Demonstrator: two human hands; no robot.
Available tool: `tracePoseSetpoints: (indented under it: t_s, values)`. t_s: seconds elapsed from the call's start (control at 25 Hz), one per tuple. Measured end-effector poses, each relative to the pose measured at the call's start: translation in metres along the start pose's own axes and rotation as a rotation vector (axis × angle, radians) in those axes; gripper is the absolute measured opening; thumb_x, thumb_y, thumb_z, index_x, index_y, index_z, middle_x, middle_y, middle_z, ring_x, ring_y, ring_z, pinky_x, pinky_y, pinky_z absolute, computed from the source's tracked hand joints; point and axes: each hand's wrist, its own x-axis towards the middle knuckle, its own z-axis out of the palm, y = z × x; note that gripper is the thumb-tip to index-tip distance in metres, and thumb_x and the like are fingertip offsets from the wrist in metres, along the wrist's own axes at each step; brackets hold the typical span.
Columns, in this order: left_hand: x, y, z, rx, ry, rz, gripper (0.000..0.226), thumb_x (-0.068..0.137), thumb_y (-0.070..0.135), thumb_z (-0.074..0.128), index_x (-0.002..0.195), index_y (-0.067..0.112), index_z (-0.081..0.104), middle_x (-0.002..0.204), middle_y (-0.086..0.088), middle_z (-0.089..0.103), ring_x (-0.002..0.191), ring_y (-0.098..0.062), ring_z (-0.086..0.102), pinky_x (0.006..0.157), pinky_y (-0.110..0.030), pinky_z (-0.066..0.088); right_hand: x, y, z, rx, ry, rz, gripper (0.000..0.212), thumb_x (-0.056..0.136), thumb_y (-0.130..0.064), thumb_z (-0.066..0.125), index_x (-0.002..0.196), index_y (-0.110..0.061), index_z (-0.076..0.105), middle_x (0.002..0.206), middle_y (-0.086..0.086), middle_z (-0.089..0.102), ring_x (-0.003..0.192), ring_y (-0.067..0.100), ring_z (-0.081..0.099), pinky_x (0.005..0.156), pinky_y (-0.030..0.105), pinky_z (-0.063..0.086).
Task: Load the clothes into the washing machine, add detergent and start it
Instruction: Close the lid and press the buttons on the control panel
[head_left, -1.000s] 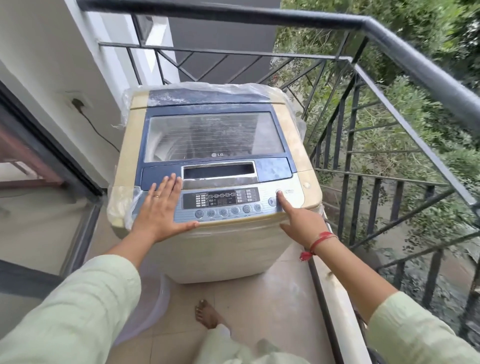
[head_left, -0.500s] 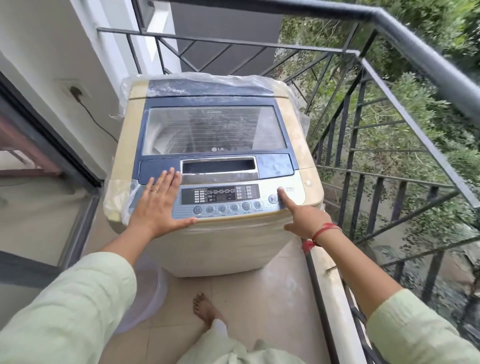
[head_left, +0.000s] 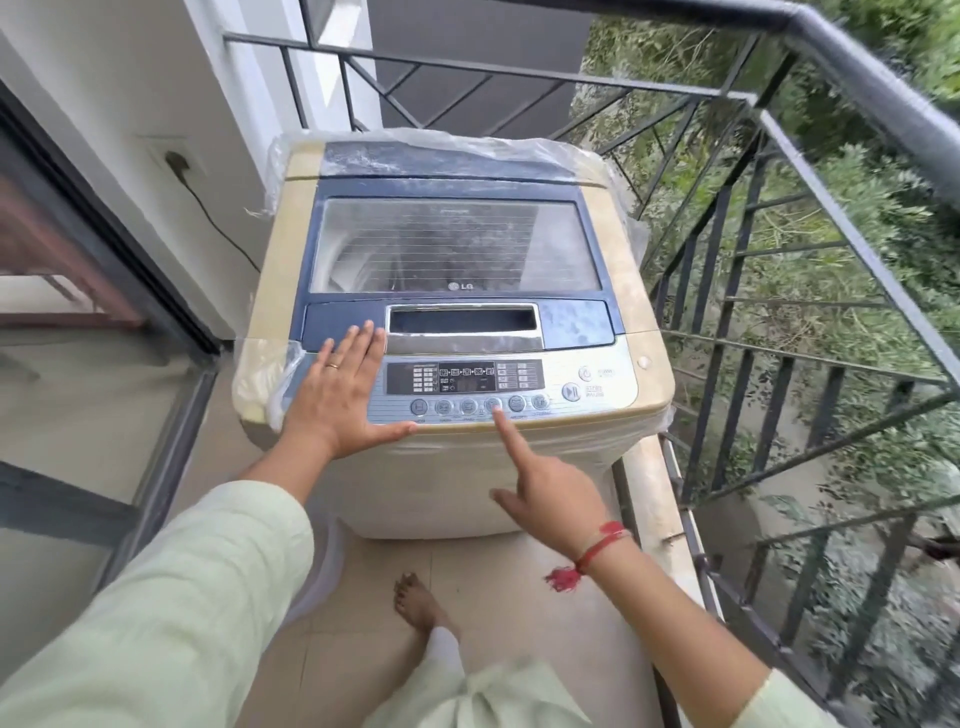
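Bare foot on the tiled floor, toes toward the washing machine. Right hand grasps nothing: index finger straight, thumb out, other fingers folded under. Its tip sits at the fourth round button in the bottom row of the control panel (pressing or just above it, can't tell). Red thread round that wrist. Left hand lies flat, fingers straight and together, on the panel's left end with tips reaching the blue lid frame. It has a ring on one finger and holds nothing. Machine is a top-loader on the balcony, between the sliding door on the left and the railing on the right. Lid is down; contents behind the glass too dim to make out. Clear plastic wrap over rear and sides. On the left wall, a plug with a black cord running down behind the machine. Greenery beyond the railing.
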Motion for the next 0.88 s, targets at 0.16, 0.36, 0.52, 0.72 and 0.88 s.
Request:
tracePoseSetpoints:
  t_s: [0.16,0.36,0.52,0.72,0.88]
  values:
    - [0.001,0.0,-0.001,-0.031,-0.004,0.001,0.123,0.063,0.094,0.008,0.15,0.008,0.01,0.157,-0.01,0.012,0.145,-0.025,0.012,0.117,-0.043,0.005,0.02,-0.044,0.019,-0.154,-0.028,-0.081,0.087,0.091,-0.03,0.051,0.146,-0.037,-0.015,0.091,0.009,0.068,0.078,0.03,0.065,0.056,0.03,0.036]
    - [0.001,0.001,-0.004,-0.037,-0.017,0.013,0.128,0.058,0.096,0.005,0.15,0.006,0.009,0.158,-0.012,0.01,0.146,-0.026,0.01,0.118,-0.045,0.005,0.04,-0.054,0.025,-0.232,-0.003,-0.107,0.086,0.09,-0.018,0.048,0.146,-0.037,-0.014,0.083,0.006,0.067,0.072,0.027,0.064,0.049,0.027,0.032]
    - [0.001,0.002,-0.004,-0.011,-0.018,0.025,0.13,0.057,0.095,0.018,0.15,0.006,0.005,0.158,-0.011,0.006,0.146,-0.025,0.005,0.118,-0.045,0.003,0.04,-0.059,0.029,-0.229,0.004,-0.082,0.087,0.089,-0.017,0.048,0.146,-0.036,-0.015,0.081,0.006,0.067,0.063,0.025,0.059,0.045,0.025,0.028]
    - [0.0,0.001,-0.004,-0.007,-0.017,0.02,0.129,0.057,0.096,0.013,0.15,0.006,0.005,0.158,-0.012,0.007,0.146,-0.025,0.006,0.119,-0.044,0.003,0.041,-0.065,0.025,-0.209,-0.041,-0.031,0.086,0.09,-0.019,0.047,0.146,-0.036,-0.017,0.081,0.006,0.065,0.058,0.023,0.047,0.05,0.026,0.033]
    - [-0.001,0.001,-0.003,-0.016,-0.003,0.014,0.13,0.057,0.096,0.008,0.15,0.007,0.005,0.158,-0.011,0.006,0.146,-0.025,0.006,0.119,-0.043,0.002,0.043,-0.068,0.028,-0.255,-0.023,-0.035,0.085,0.091,-0.019,0.046,0.147,-0.033,-0.017,0.084,0.004,0.067,0.058,0.022,0.05,0.045,0.024,0.028]
